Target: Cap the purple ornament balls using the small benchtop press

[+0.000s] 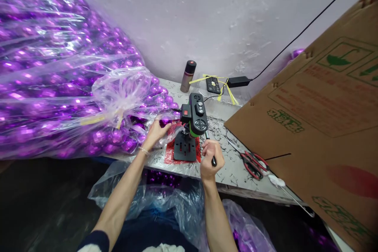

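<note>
My right hand [212,158] is wrapped round the black-gripped lever [214,161] of a small black and green bench machine [197,114], which looks like a mini drill press. Its slotted black base plate [185,150] rests on a red sheet [169,153]. My left hand [157,133] is to the left of the machine, thumb spread from the fingers, beside shiny purple balls [165,121] at the edge of the pile. Some of its fingers are hidden. Clear plastic hangs between that hand and the machine.
A huge clear bag of purple balls [59,67] fills the left. On the worktable [233,169] are red-handled scissors [251,161], a bottle [188,76], a phone [213,84], yellow strips and black shavings. A cardboard box [319,118] leans at right; a power adapter [238,82] trails a cable.
</note>
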### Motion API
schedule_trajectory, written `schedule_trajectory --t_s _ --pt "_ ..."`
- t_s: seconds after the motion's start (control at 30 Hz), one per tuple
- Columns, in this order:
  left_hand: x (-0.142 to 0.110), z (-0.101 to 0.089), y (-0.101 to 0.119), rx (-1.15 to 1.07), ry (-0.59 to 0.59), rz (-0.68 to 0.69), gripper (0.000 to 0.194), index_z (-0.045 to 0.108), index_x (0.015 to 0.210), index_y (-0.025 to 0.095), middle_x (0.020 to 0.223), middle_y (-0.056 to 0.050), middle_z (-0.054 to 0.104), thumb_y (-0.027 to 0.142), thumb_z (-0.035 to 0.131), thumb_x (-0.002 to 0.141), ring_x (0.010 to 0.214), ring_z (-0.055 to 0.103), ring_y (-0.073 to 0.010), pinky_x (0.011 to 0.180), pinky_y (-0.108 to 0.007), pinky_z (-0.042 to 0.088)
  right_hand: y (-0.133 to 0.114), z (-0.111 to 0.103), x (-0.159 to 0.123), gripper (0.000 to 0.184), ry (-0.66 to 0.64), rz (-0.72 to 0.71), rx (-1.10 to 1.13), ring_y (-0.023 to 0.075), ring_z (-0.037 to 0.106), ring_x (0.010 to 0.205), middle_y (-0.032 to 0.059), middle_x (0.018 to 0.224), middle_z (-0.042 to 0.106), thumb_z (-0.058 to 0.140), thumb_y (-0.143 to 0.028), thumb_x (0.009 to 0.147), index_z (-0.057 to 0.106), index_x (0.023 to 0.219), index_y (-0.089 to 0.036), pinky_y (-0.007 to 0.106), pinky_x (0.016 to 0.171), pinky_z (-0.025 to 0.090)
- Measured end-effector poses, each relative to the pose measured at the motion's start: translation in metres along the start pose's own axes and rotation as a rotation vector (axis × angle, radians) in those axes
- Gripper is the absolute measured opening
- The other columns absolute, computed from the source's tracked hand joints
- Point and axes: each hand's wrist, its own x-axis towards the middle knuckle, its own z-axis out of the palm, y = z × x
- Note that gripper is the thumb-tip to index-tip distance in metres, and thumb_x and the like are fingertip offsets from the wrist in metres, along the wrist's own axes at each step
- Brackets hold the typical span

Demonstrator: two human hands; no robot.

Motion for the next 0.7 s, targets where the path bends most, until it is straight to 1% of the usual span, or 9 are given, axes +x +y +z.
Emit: schedule_trajectory --t_s 0.1,0.17,0.23,0.3,0.37,0.5,0.57,0.7 --pt "-0.041 -0.005 -0.006 -0.148 -0.105 0.080 0.062 0.061 0.140 0.019 0.125 -0.014 0.078 0.051 0.077 0.089 0.105 0.079 -0.0306 0.094 -0.045 0.065 -0.009 0.001 0.010 0.042 0.020 0.053 0.010 0.0141 0.059 0.067 -0.0026 0.064 0.051 0.049 -0.026 0.108 0.048 0.066 -0.024 0.031 0.065 0.044" --pt "-0.067 -0.003 -0.006 -0.216 -0.163 0.129 0.060 0.060 0.143 0.021 0.125 -0.013 0.078 0.052 0.073 0.092 0.101 0.080 -0.0284 0.088 -0.042 0.067 -0.015 0.002 0.016 0.043 0.027 0.061 0.015 0.0136 0.058 0.066 -0.0034 0.062 0.049 0.050 -0.027 0.108 0.048 0.065 -0.024 0.030 0.064 0.044" --pt "-0.085 0.003 -0.005 -0.223 -0.189 0.172 0.058 0.060 0.144 0.022 0.128 -0.014 0.077 0.052 0.070 0.096 0.102 0.080 -0.0284 0.087 -0.041 0.067 -0.017 0.003 0.019 0.043 0.025 0.053 0.020 0.0132 0.058 0.066 -0.0036 0.062 0.049 0.050 -0.026 0.108 0.048 0.065 -0.024 0.030 0.064 0.044" --pt "-0.095 0.012 -0.004 -0.170 -0.185 0.216 0.058 0.059 0.144 0.021 0.135 -0.015 0.075 0.051 0.071 0.096 0.108 0.079 -0.0302 0.092 -0.044 0.067 -0.017 0.002 0.019 0.043 0.022 0.043 0.013 0.0132 0.058 0.065 -0.0035 0.062 0.049 0.049 -0.026 0.108 0.048 0.065 -0.024 0.030 0.063 0.044" --pt "-0.097 0.024 -0.005 -0.096 -0.169 0.253 0.060 0.058 0.145 0.020 0.137 -0.016 0.074 0.049 0.074 0.094 0.112 0.078 -0.0318 0.096 -0.046 0.066 -0.016 0.002 0.017 0.043 0.017 0.038 -0.007 0.0133 0.057 0.065 -0.0034 0.062 0.049 0.048 -0.026 0.109 0.049 0.065 -0.024 0.030 0.062 0.044" --pt "-0.088 0.045 -0.008 -0.010 -0.122 0.313 0.060 0.056 0.144 0.021 0.129 -0.014 0.075 0.045 0.076 0.093 0.113 0.077 -0.0324 0.097 -0.047 0.065 -0.013 0.000 0.013 0.041 0.008 0.010 -0.033 0.0139 0.059 0.066 -0.0028 0.063 0.052 0.049 -0.025 0.108 0.051 0.067 -0.023 0.031 0.063 0.045" --pt "-0.083 0.050 -0.007 0.019 -0.112 0.342 0.058 0.057 0.142 0.020 0.127 -0.014 0.075 0.043 0.076 0.093 0.116 0.076 -0.0331 0.100 -0.047 0.064 -0.012 0.000 0.012 0.039 0.006 -0.005 -0.036 0.0135 0.059 0.066 -0.0026 0.065 0.054 0.049 -0.023 0.107 0.052 0.069 -0.023 0.031 0.062 0.044" --pt "-0.077 0.052 -0.003 0.055 -0.171 0.373 0.054 0.060 0.139 0.021 0.123 -0.013 0.076 0.041 0.078 0.092 0.114 0.076 -0.0332 0.100 -0.047 0.064 -0.011 -0.001 0.011 0.038 0.003 -0.033 -0.025 0.0129 0.059 0.065 -0.0023 0.066 0.056 0.048 -0.018 0.106 0.053 0.069 -0.023 0.030 0.061 0.044"
